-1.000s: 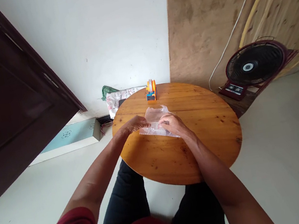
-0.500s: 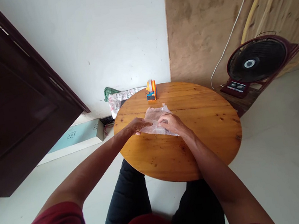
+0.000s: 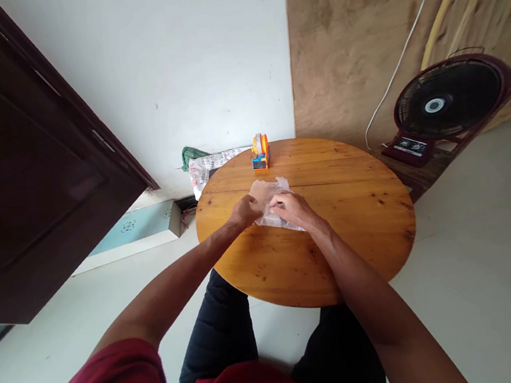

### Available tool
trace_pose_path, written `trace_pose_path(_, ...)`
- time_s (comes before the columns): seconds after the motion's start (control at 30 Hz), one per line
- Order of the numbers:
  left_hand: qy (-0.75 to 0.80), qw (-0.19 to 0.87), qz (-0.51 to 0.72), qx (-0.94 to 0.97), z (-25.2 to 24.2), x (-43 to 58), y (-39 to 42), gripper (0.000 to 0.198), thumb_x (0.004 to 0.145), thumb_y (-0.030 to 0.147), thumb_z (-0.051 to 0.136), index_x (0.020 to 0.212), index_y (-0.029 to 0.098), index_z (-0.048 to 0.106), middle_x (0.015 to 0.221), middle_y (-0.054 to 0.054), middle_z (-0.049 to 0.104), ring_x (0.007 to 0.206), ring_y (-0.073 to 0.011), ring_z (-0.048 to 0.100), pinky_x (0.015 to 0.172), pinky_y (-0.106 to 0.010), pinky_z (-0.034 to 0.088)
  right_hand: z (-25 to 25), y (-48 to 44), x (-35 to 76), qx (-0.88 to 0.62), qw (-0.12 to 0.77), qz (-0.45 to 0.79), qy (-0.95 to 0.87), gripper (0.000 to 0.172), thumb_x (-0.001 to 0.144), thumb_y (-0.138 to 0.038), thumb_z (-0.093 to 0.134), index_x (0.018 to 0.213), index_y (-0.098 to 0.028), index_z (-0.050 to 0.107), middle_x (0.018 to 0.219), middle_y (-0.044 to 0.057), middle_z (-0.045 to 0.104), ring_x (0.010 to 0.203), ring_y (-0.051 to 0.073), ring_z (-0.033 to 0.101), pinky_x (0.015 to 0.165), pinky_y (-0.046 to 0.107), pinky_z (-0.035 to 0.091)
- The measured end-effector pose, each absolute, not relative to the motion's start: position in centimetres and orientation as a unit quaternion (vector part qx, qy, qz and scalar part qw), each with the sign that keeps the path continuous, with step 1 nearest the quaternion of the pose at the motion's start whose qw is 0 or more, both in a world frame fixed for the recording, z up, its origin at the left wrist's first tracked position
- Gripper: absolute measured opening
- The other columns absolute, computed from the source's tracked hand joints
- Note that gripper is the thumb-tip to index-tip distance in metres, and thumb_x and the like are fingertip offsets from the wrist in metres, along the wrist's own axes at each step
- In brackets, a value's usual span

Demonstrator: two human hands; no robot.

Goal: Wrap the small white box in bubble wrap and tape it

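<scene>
From the head view, the left hand (image 3: 244, 212) has come inward, taking the left edge of the bubble wrap (image 3: 264, 191) with it. The wrap lies on the surface (image 3: 345, 229), nearer the person than the tape dispenser (image 3: 260, 151). The left fingers look clamped on that edge; the right hand's (image 3: 293, 208) are curled against the wrap, pinching or not I can't tell. I'd press flat and fold snugly. Left of the dispenser, a sack (image 3: 201, 169) bears print too small to read.
</scene>
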State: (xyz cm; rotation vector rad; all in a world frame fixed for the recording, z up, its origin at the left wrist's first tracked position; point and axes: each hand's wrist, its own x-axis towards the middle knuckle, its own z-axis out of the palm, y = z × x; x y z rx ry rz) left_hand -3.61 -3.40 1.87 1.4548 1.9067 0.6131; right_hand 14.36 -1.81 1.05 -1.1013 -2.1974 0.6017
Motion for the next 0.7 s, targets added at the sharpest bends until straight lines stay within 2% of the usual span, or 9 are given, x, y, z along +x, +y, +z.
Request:
trace_pose_path(0.1, 0.722, 0.269, 0.267, 0.579, 1.3, -3.4, -3.9, 0.082, 0.067, 0.024, 0.077, 0.140, 0.018, 0.041, 0.104, -0.012, 0.070, 0.095, -0.0270, 0.067, 0.076, -0.031, 0.051, 1.1, -1.8, 14.4, -0.420, 0.298, 0.224, -0.827, 0.008, 0.081, -0.023, 0.064, 0.085, -0.022, 0.071, 0.095, 0.002, 0.073, 0.089, 0.018, 0.064, 0.077, 0.027, 0.043)
trace_pose_path(0.17, 0.724, 0.246, 0.292, 0.575, 1.2, -3.3, -4.1, 0.093, 0.066, 0.027, 0.079, 0.146, 0.015, 0.033, 0.107, -0.015, 0.069, 0.102, -0.0316, 0.065, 0.081, -0.034, 0.050, 1.2, -1.9, 14.4, -0.426, 0.294, 0.223, -0.826, 0.008, 0.081, -0.024, 0.064, 0.085, -0.023, 0.071, 0.095, 0.001, 0.073, 0.087, 0.018, 0.064, 0.075, 0.026, 0.042)
trace_pose_path(0.23, 0.726, 0.254, 0.325, 0.550, 1.1, -3.1, -4.1, 0.096, 0.067, 0.027, 0.079, 0.148, 0.012, 0.030, 0.101, -0.015, 0.069, 0.096, -0.0307, 0.066, 0.077, -0.033, 0.050, 1.3, -2.0, 14.3, -0.430, 0.291, 0.226, -0.824, 0.008, 0.081, -0.024, 0.065, 0.085, -0.023, 0.071, 0.094, 0.001, 0.073, 0.087, 0.018, 0.064, 0.074, 0.026, 0.042)
trace_pose_path(0.3, 0.719, 0.293, 0.356, 0.521, 1.1, -2.8, -4.0, 0.086, 0.070, 0.023, 0.075, 0.145, 0.011, 0.034, 0.091, -0.010, 0.070, 0.081, -0.0240, 0.067, 0.068, -0.028, 0.049, 1.5, -2.1, 14.3, -0.430, 0.289, 0.230, -0.824, 0.008, 0.080, -0.023, 0.065, 0.085, -0.023, 0.071, 0.094, 0.001, 0.073, 0.087, 0.017, 0.064, 0.074, 0.026, 0.042)
trace_pose_path(0.37, 0.705, 0.335, 0.374, 0.501, 1.2, -2.4, -4.0, 0.065, 0.073, 0.019, 0.069, 0.133, 0.010, 0.047, 0.078, -0.004, 0.067, 0.064, -0.0162, 0.062, 0.058, -0.023, 0.046, 1.6, -2.1, 14.3, -0.431, 0.287, 0.234, -0.823, 0.007, 0.080, -0.023, 0.065, 0.085, -0.023, 0.071, 0.092, 0.001, 0.073, 0.085, 0.017, 0.064, 0.073, 0.026, 0.042)
trace_pose_path(0.43, 0.695, 0.358, 0.378, 0.496, 1.5, -2.1, -4.1, 0.038, 0.074, 0.018, 0.066, 0.111, 0.010, 0.059, 0.067, 0.000, 0.063, 0.052, -0.0110, 0.055, 0.050, -0.021, 0.041, 1.6, -2.1, 14.2, -0.431, 0.286, 0.236, -0.823, 0.007, 0.080, -0.023, 0.065, 0.084, -0.023, 0.071, 0.089, 0.001, 0.073, 0.083, 0.017, 0.063, 0.071, 0.025, 0.041)
trace_pose_path(0.53, 0.685, 0.377, 0.384, 0.492, 1.9, -1.8, -4.1, 0.010, 0.073, 0.018, 0.063, 0.081, 0.013, 0.060, 0.055, 0.005, 0.054, 0.043, -0.0071, 0.046, 0.044, -0.019, 0.034, 1.6, -2.0, 14.2, -0.429, 0.285, 0.241, -0.823, 0.007, 0.081, -0.024, 0.065, 0.085, -0.022, 0.071, 0.089, 0.001, 0.073, 0.083, 0.017, 0.063, 0.072, 0.025, 0.041)
trace_pose_path(0.7, 0.669, 0.377, 0.395, 0.504, 2.4, -1.6, -3.8, 0.011, 0.071, 0.017, 0.062, 0.066, 0.016, 0.052, 0.048, 0.008, 0.047, 0.040, -0.0043, 0.039, 0.043, -0.016, 0.028, 1.3, -1.8, 14.3, -0.429, 0.279, 0.261, -0.819, 0.008, 0.081, -0.025, 0.064, 0.085, -0.023, 0.071, 0.088, 0.001, 0.073, 0.082, 0.017, 0.064, 0.073, 0.026, 0.042)
